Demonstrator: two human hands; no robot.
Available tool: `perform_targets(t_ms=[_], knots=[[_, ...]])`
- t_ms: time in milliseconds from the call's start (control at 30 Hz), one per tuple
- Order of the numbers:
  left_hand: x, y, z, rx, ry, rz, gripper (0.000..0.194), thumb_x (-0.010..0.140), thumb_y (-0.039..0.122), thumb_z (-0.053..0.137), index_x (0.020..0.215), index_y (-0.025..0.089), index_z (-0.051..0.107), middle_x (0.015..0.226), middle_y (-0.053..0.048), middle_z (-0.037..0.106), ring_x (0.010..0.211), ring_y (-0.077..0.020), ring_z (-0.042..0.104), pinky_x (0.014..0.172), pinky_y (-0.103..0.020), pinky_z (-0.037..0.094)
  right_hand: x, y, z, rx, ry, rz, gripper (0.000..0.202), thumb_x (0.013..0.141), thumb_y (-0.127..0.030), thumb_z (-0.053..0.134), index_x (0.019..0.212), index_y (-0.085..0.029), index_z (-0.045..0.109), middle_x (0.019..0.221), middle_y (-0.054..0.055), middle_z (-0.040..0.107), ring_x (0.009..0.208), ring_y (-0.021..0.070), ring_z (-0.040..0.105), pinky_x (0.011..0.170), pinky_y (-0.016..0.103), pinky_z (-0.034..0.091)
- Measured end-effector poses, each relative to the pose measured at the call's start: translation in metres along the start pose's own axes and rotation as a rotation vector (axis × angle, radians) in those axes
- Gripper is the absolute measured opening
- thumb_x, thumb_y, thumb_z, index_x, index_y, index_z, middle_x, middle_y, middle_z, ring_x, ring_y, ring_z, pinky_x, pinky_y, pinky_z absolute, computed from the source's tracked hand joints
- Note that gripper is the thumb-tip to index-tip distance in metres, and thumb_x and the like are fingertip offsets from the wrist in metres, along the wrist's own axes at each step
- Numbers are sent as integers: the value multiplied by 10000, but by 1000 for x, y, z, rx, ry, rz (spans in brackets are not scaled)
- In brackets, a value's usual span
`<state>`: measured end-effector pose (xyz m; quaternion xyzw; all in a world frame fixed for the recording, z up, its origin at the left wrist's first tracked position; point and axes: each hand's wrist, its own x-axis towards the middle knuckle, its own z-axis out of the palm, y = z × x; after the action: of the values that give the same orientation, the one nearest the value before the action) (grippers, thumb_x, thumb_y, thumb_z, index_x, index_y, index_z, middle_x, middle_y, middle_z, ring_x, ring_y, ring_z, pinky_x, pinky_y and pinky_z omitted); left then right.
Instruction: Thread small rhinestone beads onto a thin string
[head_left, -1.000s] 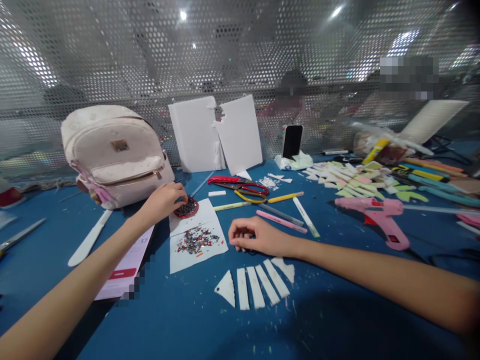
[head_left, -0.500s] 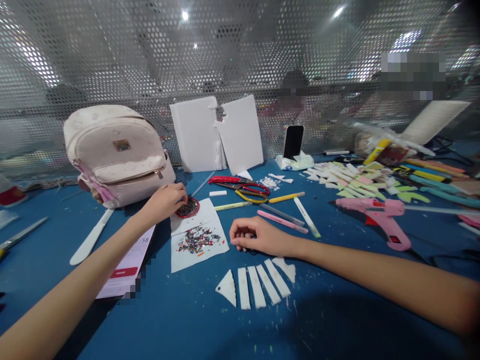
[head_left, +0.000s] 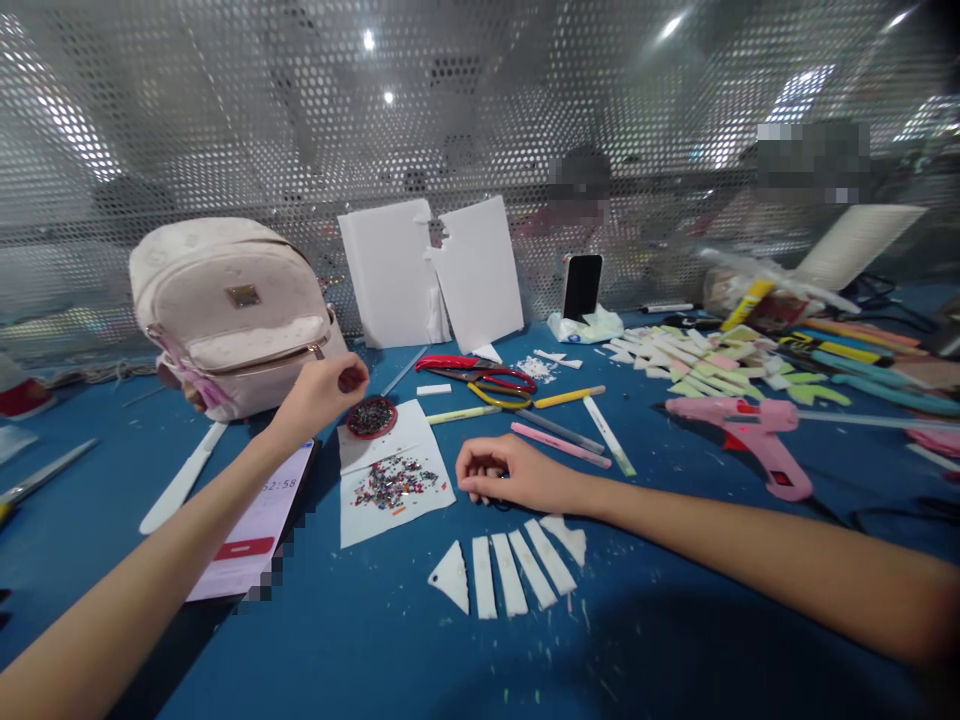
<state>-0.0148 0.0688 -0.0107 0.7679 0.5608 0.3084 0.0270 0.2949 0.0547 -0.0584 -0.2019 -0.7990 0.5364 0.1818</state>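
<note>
My left hand [head_left: 324, 390] is raised just beyond a small red dish [head_left: 373, 417] of tiny dark beads, thumb and fingertips pinched into a loop; anything between the tips is too small to make out. The dish stands on a white paper sheet [head_left: 360, 527], where loose multicoloured bits [head_left: 395, 482] lie in a pile. Right of the paper, my right hand [head_left: 525, 472] rests on the table with its fingers curled in, hiding whatever they may hold. Several white foam pieces [head_left: 511, 574], cut like a fish, lie in a row below it.
A pale backpack [head_left: 232, 310] and white foam boards [head_left: 480, 270] stand at the back. Red-handled scissors [head_left: 480, 372], a pink marker [head_left: 560, 445] and a pink glue gun [head_left: 742, 430] lie beyond my right hand. A phone [head_left: 251, 520] lies under my left forearm.
My left hand has lifted off the beads in the red dish and moved slightly up and left, uncovering the dish. My right hand has stayed in place.
</note>
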Motion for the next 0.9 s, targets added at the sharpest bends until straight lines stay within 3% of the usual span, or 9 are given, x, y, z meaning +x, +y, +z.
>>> perform_targets(t_ms=[100, 167, 233, 267, 400, 500, 633, 900], knots=[[-2, 23, 3, -104, 58, 3, 110, 805, 258, 585, 835, 163, 633, 752, -29, 674, 696, -155, 629, 697, -273, 523, -1, -2, 0, 38, 29, 0, 179, 912, -337, 631, 903, -162, 598, 731, 3, 633, 618, 104, 564, 590, 229, 442], [-7, 46, 12, -194, 92, -10, 210, 850, 285, 562, 997, 153, 631, 803, -39, 695, 727, -155, 660, 692, -265, 542, -1, -2, 0, 76, 83, -17, 209, 910, -364, 636, 895, -162, 588, 713, -5, 618, 604, 103, 553, 586, 230, 442], [-16, 74, 27, -422, 113, -90, 276, 857, 281, 575, 1092, 156, 646, 798, -40, 706, 707, -157, 670, 649, -260, 545, -1, -3, -1, 105, 176, -57, 231, 904, -387, 643, 883, -166, 580, 698, -16, 595, 608, 106, 555, 598, 234, 450], [-23, 88, 35, -557, 116, -136, 234, 832, 274, 616, 1025, 162, 684, 804, -47, 719, 715, -163, 677, 653, -264, 549, 0, -3, -1, 113, 231, -76, 239, 899, -397, 648, 880, -169, 579, 693, -23, 579, 606, 106, 553, 597, 234, 452], [-52, 127, 60, -705, 77, -190, 105, 802, 258, 665, 857, 197, 731, 828, -47, 745, 713, -163, 685, 635, -259, 558, -1, -4, -2, 130, 401, -129, 270, 887, -428, 659, 874, -171, 573, 691, -33, 535, 597, 105, 533, 566, 226, 439], [-73, 131, 64, -739, 71, -249, 61, 794, 248, 683, 828, 213, 720, 801, -39, 737, 670, -161, 674, 615, -269, 559, -2, -6, -1, 125, 431, -155, 275, 887, -432, 662, 868, -174, 569, 696, -30, 534, 591, 102, 527, 557, 223, 436], [-92, 120, 59, -684, 75, -276, 53, 836, 258, 670, 821, 226, 710, 799, -36, 724, 712, -173, 682, 648, -278, 560, -5, -7, 0, 79, 430, -210, 220, 915, -387, 632, 872, -179, 574, 744, -18, 545, 599, 102, 542, 562, 229, 453], [-100, 113, 61, -633, 19, -251, 66, 847, 256, 680, 814, 261, 736, 844, -35, 734, 775, -197, 681, 657, -301, 548, -11, -7, 1, -86, 394, -275, 147, 941, -313, 592, 885, -177, 596, 803, 7, 578, 637, 111, 551, 575, 240, 450]])
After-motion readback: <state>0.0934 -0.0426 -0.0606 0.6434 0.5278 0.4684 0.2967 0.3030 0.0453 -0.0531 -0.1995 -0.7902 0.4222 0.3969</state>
